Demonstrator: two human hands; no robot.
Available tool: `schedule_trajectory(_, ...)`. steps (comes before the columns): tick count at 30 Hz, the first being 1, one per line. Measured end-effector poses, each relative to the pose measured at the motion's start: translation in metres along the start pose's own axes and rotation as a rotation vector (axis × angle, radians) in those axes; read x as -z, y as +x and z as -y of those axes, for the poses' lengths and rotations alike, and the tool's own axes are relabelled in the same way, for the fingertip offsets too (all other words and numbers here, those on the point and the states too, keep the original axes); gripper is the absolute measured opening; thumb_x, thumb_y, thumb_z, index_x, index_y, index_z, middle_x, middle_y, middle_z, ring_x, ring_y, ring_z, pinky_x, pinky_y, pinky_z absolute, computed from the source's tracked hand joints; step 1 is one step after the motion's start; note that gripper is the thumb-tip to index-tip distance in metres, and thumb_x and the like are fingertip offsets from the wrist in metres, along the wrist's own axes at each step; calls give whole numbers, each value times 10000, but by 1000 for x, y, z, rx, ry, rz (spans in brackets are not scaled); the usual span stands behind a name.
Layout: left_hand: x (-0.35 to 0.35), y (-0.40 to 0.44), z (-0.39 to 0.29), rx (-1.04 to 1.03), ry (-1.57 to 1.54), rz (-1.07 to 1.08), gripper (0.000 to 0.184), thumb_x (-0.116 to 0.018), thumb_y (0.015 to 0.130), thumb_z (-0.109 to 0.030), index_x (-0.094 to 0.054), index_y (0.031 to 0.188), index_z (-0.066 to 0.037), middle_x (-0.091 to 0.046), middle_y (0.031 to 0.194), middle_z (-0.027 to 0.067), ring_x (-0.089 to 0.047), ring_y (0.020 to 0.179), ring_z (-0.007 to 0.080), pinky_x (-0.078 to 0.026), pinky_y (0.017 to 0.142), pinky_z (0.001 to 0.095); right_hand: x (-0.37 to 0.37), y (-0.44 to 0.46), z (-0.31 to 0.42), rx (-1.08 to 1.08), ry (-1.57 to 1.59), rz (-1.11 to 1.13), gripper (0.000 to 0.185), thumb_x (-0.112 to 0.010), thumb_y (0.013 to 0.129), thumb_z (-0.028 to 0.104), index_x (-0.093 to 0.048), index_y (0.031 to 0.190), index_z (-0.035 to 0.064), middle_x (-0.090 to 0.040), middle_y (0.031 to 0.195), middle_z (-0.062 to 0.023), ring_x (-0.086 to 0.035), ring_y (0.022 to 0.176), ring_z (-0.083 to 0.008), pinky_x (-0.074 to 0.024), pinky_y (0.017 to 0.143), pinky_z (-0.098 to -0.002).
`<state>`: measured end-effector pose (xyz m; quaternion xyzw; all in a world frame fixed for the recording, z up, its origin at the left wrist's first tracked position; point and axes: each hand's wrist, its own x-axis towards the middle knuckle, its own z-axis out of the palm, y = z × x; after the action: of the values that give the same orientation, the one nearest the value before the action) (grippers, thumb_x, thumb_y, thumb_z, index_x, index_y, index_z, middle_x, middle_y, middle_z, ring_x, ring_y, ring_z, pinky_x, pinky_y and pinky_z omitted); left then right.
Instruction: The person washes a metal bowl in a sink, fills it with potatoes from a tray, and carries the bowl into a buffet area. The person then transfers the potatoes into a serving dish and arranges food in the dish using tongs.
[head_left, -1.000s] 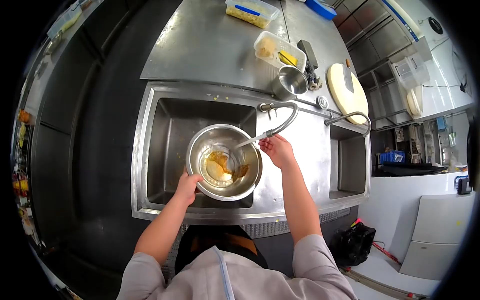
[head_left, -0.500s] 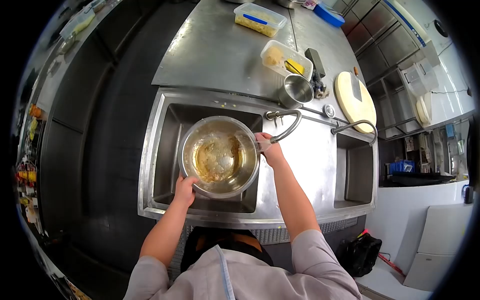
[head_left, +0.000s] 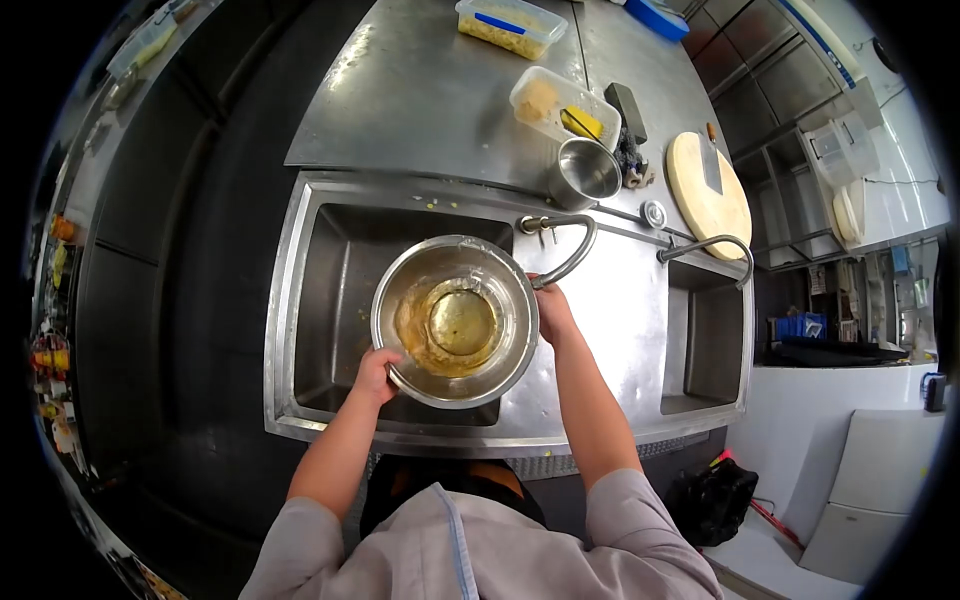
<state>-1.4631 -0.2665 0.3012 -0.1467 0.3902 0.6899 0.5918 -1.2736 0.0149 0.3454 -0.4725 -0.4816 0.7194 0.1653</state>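
A large stainless steel mixing bowl is held over the left sink basin, its open top facing me. Yellowish liquid or residue lies inside the bowl around its round bottom. My left hand grips the lower left rim, thumb on top and fingers underneath. On the right side, my right hand is closed at the bowl's edge, with its fingers partly hidden behind the bowl. The curved tap ends just above my right hand, close to the rim.
Behind the sink stand a steel pot, a plastic tub with a yellow sponge and a dark block. A round cutting board with a cleaver lies right. A second basin has its own tap. A lidded container sits farther back.
The bowl has shifted right and slightly toward me, both hands still on it. Its cloudy, swirling contents now look calmer, with the round bottom showing. A clear streak by the tap's end is gone.
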Motion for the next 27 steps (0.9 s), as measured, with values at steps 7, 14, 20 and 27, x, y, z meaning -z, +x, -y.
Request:
schedule_trajectory(7,-9,13,-12,-80,164,-77,516,-525,761,46,-511,1275,6,-616,1191,172,-617,1082,321,-505,944,461,23,-15,1,-46,87,-22,190,-577,973,192,-634,1064,36,-668,910,-32,-640,797,-140,-525,725,-285)
schedule_trajectory(14,-52,19,-20,-352,549,28,920,-499,725,63,-163,1555,-146,-331,1504,131,-376,1371,291,-316,1130,367,21,-10,-15,-59,86,-68,204,-606,958,217,-626,1060,41,-668,911,-46,-647,807,-150,-527,718,-284)
schedule_trajectory(20,-94,-19,-43,-725,1375,-193,876,-480,768,28,-133,1554,-145,-221,1535,207,-303,1398,405,-336,1136,435,-40,0,-14,-142,301,89,161,-578,969,211,-606,929,57,-635,826,-56,-606,721,-172,-500,654,-305)
schedule_trajectory(27,-71,-32,-51,-1238,1788,-133,846,-498,745,81,-227,1522,-115,-275,1467,295,-332,1315,527,-386,1085,502,-60,28,-53,-197,628,124,184,-538,992,206,-555,875,65,-565,794,-58,-557,699,-204,-508,679,-335)
